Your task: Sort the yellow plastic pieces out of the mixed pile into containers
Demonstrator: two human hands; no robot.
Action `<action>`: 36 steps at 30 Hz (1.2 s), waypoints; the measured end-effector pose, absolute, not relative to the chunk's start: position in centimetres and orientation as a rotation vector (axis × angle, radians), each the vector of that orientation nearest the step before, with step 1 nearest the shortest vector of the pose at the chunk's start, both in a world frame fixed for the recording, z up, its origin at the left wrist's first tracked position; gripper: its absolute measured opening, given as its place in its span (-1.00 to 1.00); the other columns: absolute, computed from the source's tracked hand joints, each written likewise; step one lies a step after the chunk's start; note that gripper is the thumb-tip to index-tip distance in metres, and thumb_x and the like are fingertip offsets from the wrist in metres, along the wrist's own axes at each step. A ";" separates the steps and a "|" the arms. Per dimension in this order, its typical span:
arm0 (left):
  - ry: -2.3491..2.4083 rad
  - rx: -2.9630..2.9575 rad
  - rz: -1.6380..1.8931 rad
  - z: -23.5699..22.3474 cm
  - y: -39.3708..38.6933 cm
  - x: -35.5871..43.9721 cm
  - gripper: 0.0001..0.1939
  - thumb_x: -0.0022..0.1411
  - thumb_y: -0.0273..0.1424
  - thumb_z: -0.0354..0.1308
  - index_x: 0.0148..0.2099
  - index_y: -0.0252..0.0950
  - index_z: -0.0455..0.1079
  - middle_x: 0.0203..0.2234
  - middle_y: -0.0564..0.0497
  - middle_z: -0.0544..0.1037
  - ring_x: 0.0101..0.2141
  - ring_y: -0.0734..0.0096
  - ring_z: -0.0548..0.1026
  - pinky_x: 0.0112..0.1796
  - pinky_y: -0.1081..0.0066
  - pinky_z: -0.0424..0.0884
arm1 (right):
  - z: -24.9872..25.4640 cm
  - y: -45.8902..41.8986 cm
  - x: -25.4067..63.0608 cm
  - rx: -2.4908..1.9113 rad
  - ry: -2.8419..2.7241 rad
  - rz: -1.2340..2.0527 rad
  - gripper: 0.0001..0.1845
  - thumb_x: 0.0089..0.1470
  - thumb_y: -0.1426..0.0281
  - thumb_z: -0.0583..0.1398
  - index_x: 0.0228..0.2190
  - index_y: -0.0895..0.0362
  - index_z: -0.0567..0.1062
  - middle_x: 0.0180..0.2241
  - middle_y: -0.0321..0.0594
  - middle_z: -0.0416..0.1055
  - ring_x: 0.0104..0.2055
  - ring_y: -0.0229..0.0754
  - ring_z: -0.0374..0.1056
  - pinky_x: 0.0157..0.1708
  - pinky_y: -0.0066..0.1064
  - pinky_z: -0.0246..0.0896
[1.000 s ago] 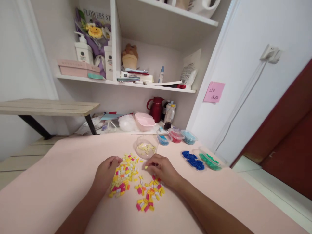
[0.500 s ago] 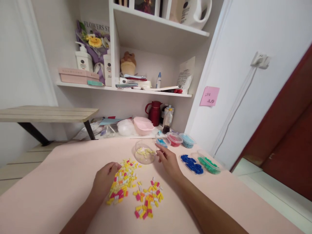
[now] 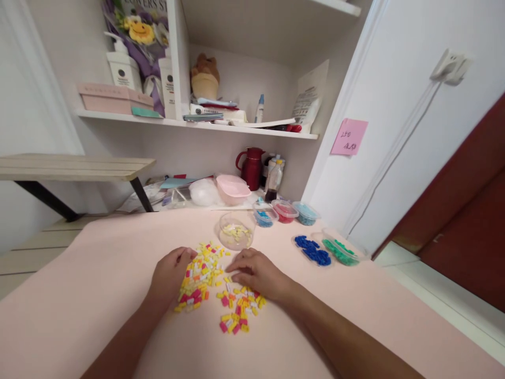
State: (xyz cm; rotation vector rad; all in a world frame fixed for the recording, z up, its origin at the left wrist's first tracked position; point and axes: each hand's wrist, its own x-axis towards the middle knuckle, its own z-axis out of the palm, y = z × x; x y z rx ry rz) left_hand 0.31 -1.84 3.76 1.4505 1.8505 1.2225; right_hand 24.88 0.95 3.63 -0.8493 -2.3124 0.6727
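My left hand (image 3: 172,275) rests at the left edge of a pile of small plastic bricks (image 3: 202,269) in yellow, pink, white and orange. Its fingers are curled in with the thumb against them, and whatever they may hold is hidden. Over the gap between this pile and a second, smaller pile of bricks (image 3: 239,310) hovers my right hand (image 3: 258,273), thumb and fingers apart, nothing visible between them. Just beyond it stands a round clear container (image 3: 235,245) with pale yellow bricks lying inside.
Clear tubs hold blue (image 3: 265,217), red (image 3: 285,211), light blue (image 3: 306,213) and green pieces (image 3: 340,253). Dark blue pieces (image 3: 312,250) lie in a shallow clear tray at right. Behind the pink table (image 3: 118,263) are a pink bowl (image 3: 232,190), a red jug (image 3: 251,169) and shelves.
My right hand has come back from beside the round container, toward me and left, over the bricks. My left hand stays beside the pile. The view has tilted down.
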 end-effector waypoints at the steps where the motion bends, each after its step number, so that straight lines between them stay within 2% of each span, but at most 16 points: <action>1: 1.859 1.455 1.220 3.8 -1.9 0.4 -0.66 0.10 -0.12 0.01 -0.39 -0.20 0.51 -0.34 0.01 0.64 -0.22 0.21 0.53 -0.18 0.32 0.39 | 3.4 1.0 24.8 -0.866 -2.329 0.641 -0.76 0.05 0.37 0.30 -0.19 -0.02 0.61 -0.26 -0.21 0.50 -0.16 -0.15 0.38 -0.06 -0.30 0.22; 6: 1.875 1.462 1.195 3.7 -1.9 0.4 -0.66 0.12 -0.13 -0.01 -0.38 -0.20 0.50 -0.33 0.02 0.63 -0.22 0.23 0.53 -0.18 0.34 0.38 | 3.2 1.0 24.3 -0.902 -2.365 0.530 -0.79 -0.04 0.42 0.36 -0.28 -0.03 0.63 -0.32 -0.25 0.48 -0.22 -0.17 0.37 -0.10 -0.30 0.19; 13: 1.856 1.451 1.208 3.5 -1.7 0.3 -0.66 0.12 -0.12 0.01 -0.38 -0.20 0.50 -0.33 0.01 0.64 -0.21 0.22 0.54 -0.18 0.33 0.38 | 3.6 0.7 24.0 -0.987 -2.245 0.656 -0.86 -0.13 0.50 0.38 -0.47 0.07 0.54 -0.42 -0.31 0.47 -0.34 -0.22 0.33 -0.31 -0.42 0.19; 16: 1.848 1.453 1.209 3.2 -1.6 0.1 -0.66 0.12 -0.11 0.00 -0.37 -0.20 0.50 -0.32 0.02 0.64 -0.21 0.22 0.55 -0.18 0.33 0.38 | 4.1 0.5 24.2 -0.955 -2.217 0.622 -0.87 -0.11 0.48 0.37 -0.49 0.08 0.52 -0.40 -0.30 0.48 -0.30 -0.19 0.35 -0.22 -0.37 0.19; 20: 1.821 1.452 1.228 3.0 -1.6 0.0 -0.68 0.12 -0.13 0.01 -0.38 -0.18 0.51 -0.31 0.02 0.65 -0.20 0.22 0.54 -0.17 0.33 0.38 | 5.5 1.0 24.9 -0.947 -1.949 0.476 -0.98 0.05 0.41 0.26 -0.41 0.07 0.52 -0.40 -0.26 0.48 -0.31 -0.15 0.35 -0.24 -0.33 0.21; 24: 1.837 1.449 1.214 2.9 -1.6 0.0 -0.68 0.14 -0.14 -0.01 -0.37 -0.17 0.51 -0.31 0.03 0.64 -0.19 0.22 0.53 -0.17 0.33 0.36 | 6.4 3.2 25.4 -0.932 -1.749 0.274 -0.84 0.15 0.32 0.18 -0.29 0.07 0.56 -0.36 -0.20 0.47 -0.32 -0.14 0.35 -0.25 -0.31 0.24; 26: 1.834 1.450 1.206 2.9 -1.6 0.0 -0.68 0.15 -0.15 -0.01 -0.36 -0.17 0.50 -0.31 0.04 0.63 -0.18 0.22 0.53 -0.16 0.34 0.36 | 6.3 4.3 25.7 -0.964 -1.769 0.227 -0.74 0.17 0.30 0.16 -0.13 0.04 0.53 -0.29 -0.18 0.45 -0.29 -0.14 0.35 -0.19 -0.27 0.24; 28: 1.833 1.463 1.200 2.9 -1.6 -0.1 -0.68 0.16 -0.16 -0.02 -0.36 -0.17 0.50 -0.31 0.04 0.63 -0.18 0.23 0.53 -0.15 0.34 0.36 | 5.8 4.9 26.2 -1.001 -1.821 0.238 -0.58 0.18 0.28 0.14 0.07 0.01 0.40 -0.19 -0.17 0.43 -0.20 -0.11 0.35 -0.10 -0.21 0.23; 30: 1.832 1.471 1.200 2.8 -1.5 -0.1 -0.69 0.17 -0.16 -0.02 -0.37 -0.17 0.50 -0.31 0.04 0.63 -0.18 0.24 0.53 -0.15 0.34 0.36 | 5.5 4.8 26.7 -1.011 -1.842 0.258 -0.48 0.20 0.28 0.12 0.18 -0.01 0.27 -0.13 -0.16 0.42 -0.12 -0.09 0.34 -0.05 -0.17 0.20; 33: 1.825 1.468 1.206 2.6 -1.5 -0.1 -0.68 0.17 -0.15 -0.02 -0.36 -0.17 0.50 -0.31 0.04 0.63 -0.19 0.25 0.54 -0.15 0.35 0.37 | 5.8 3.7 27.4 -0.976 -1.760 0.262 -0.54 0.23 0.28 0.08 0.16 0.02 0.30 -0.15 -0.16 0.44 -0.12 -0.10 0.34 -0.05 -0.20 0.19; 36: 1.815 1.456 1.224 2.6 -1.5 0.0 -0.67 0.17 -0.14 -0.02 -0.36 -0.18 0.50 -0.33 0.04 0.63 -0.21 0.26 0.55 -0.17 0.36 0.38 | 6.7 2.2 27.6 -0.943 -1.762 0.353 -0.72 0.24 0.28 0.08 -0.10 0.06 0.50 -0.20 -0.17 0.48 -0.16 -0.11 0.36 -0.11 -0.27 0.23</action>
